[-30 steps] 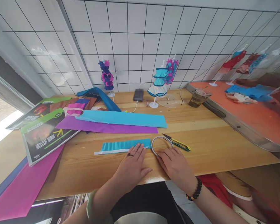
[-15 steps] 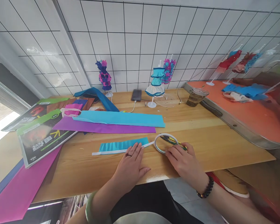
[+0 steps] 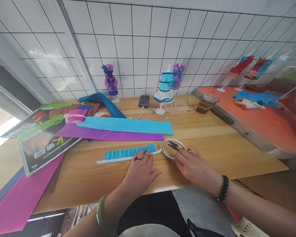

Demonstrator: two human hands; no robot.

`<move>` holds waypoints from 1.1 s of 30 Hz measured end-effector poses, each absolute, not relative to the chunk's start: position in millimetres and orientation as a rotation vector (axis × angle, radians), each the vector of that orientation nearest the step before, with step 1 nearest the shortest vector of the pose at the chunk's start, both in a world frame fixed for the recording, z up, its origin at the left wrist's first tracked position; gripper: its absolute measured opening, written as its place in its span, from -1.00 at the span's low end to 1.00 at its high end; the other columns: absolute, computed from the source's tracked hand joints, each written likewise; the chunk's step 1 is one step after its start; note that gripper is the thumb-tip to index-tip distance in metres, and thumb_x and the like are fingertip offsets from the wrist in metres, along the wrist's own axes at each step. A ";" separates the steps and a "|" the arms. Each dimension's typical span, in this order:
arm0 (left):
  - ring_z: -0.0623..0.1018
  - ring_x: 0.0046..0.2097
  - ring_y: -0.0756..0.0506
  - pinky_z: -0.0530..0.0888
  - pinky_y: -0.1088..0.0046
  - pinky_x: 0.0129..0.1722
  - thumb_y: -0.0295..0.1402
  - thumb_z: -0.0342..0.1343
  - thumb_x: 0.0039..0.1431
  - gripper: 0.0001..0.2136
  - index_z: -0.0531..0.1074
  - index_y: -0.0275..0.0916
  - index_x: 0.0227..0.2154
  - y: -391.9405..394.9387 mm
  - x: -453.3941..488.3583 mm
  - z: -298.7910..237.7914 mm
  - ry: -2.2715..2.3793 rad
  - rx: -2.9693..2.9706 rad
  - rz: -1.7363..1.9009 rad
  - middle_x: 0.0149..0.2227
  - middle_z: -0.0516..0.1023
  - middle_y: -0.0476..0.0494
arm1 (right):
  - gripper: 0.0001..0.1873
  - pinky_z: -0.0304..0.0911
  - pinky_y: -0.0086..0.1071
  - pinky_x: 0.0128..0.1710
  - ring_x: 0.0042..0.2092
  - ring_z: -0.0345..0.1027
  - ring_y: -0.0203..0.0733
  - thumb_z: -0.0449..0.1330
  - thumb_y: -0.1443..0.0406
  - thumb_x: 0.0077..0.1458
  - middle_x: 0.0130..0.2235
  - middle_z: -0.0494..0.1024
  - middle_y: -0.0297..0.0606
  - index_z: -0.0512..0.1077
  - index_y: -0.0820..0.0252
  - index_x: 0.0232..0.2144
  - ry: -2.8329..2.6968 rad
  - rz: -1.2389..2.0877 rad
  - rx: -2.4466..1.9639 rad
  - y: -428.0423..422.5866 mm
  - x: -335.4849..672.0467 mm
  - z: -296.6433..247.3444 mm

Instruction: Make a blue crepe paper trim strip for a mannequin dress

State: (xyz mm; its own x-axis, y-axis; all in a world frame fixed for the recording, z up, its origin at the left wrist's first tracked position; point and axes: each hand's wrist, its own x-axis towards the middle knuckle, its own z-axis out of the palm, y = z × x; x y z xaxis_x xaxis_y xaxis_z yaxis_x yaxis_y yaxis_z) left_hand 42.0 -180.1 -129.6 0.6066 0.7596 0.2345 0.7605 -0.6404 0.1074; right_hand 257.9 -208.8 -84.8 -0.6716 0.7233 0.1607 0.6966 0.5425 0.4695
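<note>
My left hand (image 3: 140,171) lies flat, fingers stretched, pressing a white tape strip (image 3: 113,161) along the lower edge of a pleated turquoise fabric piece (image 3: 123,152). The strip runs on to a roll of tape (image 3: 164,153) lying on the table to the right. My right hand (image 3: 189,163) is at the roll's right side, fingers closed around the yellow handle of a pair of thread snips (image 3: 175,146). The dark blades point left across the roll's open middle. My right fingertips partly hide the handle and the roll's near rim.
Folded light blue cloth (image 3: 128,125) and purple cloth (image 3: 113,135) lie behind the fabric piece. Magazines (image 3: 48,144) are at the left. Small dress stands (image 3: 166,87), a phone (image 3: 144,100) and a plastic cup (image 3: 207,103) stand or lie at the back.
My right fingers have moved up from the roll's near rim onto the snips' handle, and the snips have shifted slightly left. My left hand stays on the tape.
</note>
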 end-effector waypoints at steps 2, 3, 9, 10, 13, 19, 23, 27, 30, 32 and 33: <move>0.28 0.13 -0.30 0.30 0.10 0.04 -0.04 -0.04 0.13 -0.50 0.31 -0.29 0.02 -178.8 44.1 -128.9 -1.335 -2.804 -0.398 0.13 0.29 -0.33 | -0.70 0.01 -0.10 -0.16 -0.35 0.15 -0.13 -0.03 0.51 0.08 -0.47 0.36 -0.19 0.46 0.25 -0.49 2.711 0.795 1.217 -207.4 256.8 -82.9; 0.28 0.12 -0.31 0.30 0.09 0.03 -0.04 -0.03 0.12 -0.50 0.31 -0.27 0.02 -178.1 45.0 -128.3 -1.338 -2.803 -0.388 0.14 0.28 -0.33 | -0.70 0.02 -0.10 -0.17 -0.35 0.15 -0.13 -0.03 0.51 0.09 -0.47 0.36 -0.19 0.47 0.25 -0.49 2.707 0.798 1.202 -206.9 256.4 -82.5; 0.30 0.09 -0.32 0.29 0.09 0.00 -0.04 -0.04 0.13 -0.53 0.32 -0.21 0.01 -173.0 49.5 -122.9 -1.339 -2.806 -0.335 0.16 0.24 -0.32 | -0.68 0.03 -0.10 -0.17 -0.36 0.14 -0.13 -0.04 0.52 0.07 -0.49 0.35 -0.20 0.47 0.24 -0.51 2.734 0.838 1.162 -206.4 254.4 -81.9; 0.30 0.09 -0.32 0.28 0.09 0.00 -0.03 -0.05 0.13 -0.53 0.32 -0.20 0.01 -172.1 50.0 -122.4 -1.339 -2.805 -0.327 0.16 0.23 -0.32 | -0.68 0.04 -0.10 -0.17 -0.36 0.14 -0.14 -0.04 0.53 0.06 -0.50 0.34 -0.20 0.46 0.24 -0.52 2.745 0.844 1.168 -206.7 254.3 -81.8; 0.31 0.07 -0.32 0.26 0.09 0.00 -0.01 -0.06 0.13 -0.53 0.32 -0.17 0.01 -169.3 51.1 -121.4 -1.337 -2.806 -0.311 0.16 0.23 -0.32 | -0.69 0.05 -0.12 -0.18 -0.37 0.14 -0.16 -0.03 0.53 0.05 -0.51 0.33 -0.21 0.44 0.25 -0.56 2.759 0.879 1.171 -207.2 254.0 -81.5; 0.32 0.07 -0.30 0.26 0.10 -0.01 0.01 -0.08 0.12 -0.52 0.30 -0.12 0.03 -166.2 50.3 -121.2 -1.300 -2.823 -0.331 0.15 0.24 -0.31 | -0.72 0.04 -0.10 -0.18 -0.37 0.15 -0.15 -0.01 0.51 0.04 -0.50 0.33 -0.22 0.44 0.28 -0.57 2.747 0.926 1.129 -207.3 254.9 -82.5; 0.29 0.11 -0.31 0.27 0.09 0.01 0.02 -0.07 0.11 -0.49 0.30 -0.15 0.04 -167.8 46.1 -122.8 -1.295 -2.829 -0.329 0.18 0.19 -0.33 | -0.74 0.03 -0.14 -0.19 -0.39 0.13 -0.18 0.00 0.52 0.04 -0.50 0.31 -0.24 0.43 0.28 -0.56 2.735 0.929 1.163 -207.5 257.6 -84.3; 0.25 0.15 -0.33 0.24 0.04 0.06 0.01 -0.07 0.12 -0.50 0.31 -0.16 0.04 -169.2 38.1 -124.3 -1.312 -2.816 -0.326 0.18 0.22 -0.32 | -0.75 0.02 -0.14 -0.16 -0.37 0.14 -0.17 0.00 0.52 0.03 -0.49 0.33 -0.24 0.41 0.27 -0.54 2.733 0.896 1.191 -207.5 261.1 -87.4; 0.22 0.17 -0.33 0.22 0.03 0.08 0.02 -0.07 0.12 -0.51 0.32 -0.14 0.02 -169.1 30.2 -124.9 -1.308 -2.802 -0.340 0.18 0.22 -0.30 | -0.77 0.02 -0.14 -0.17 -0.36 0.15 -0.16 0.02 0.51 0.03 -0.48 0.34 -0.24 0.41 0.26 -0.54 2.720 0.870 1.218 -207.5 262.7 -89.2; 0.21 0.19 -0.33 0.20 0.03 0.10 0.01 -0.07 0.11 -0.51 0.33 -0.14 0.02 -169.8 23.5 -125.0 -1.309 -2.794 -0.337 0.19 0.20 -0.31 | -0.78 0.02 -0.14 -0.18 -0.36 0.16 -0.15 0.02 0.50 0.02 -0.48 0.34 -0.24 0.41 0.25 -0.54 2.705 0.858 1.233 -207.9 263.4 -89.4; 0.20 0.19 -0.34 0.19 0.02 0.11 0.01 -0.06 0.11 -0.52 0.33 -0.12 0.02 -170.5 19.4 -124.9 -1.315 -2.788 -0.334 0.19 0.20 -0.31 | -0.78 0.02 -0.14 -0.18 -0.36 0.16 -0.15 0.02 0.50 0.02 -0.48 0.34 -0.24 0.41 0.25 -0.55 2.699 0.856 1.237 -208.2 263.7 -89.3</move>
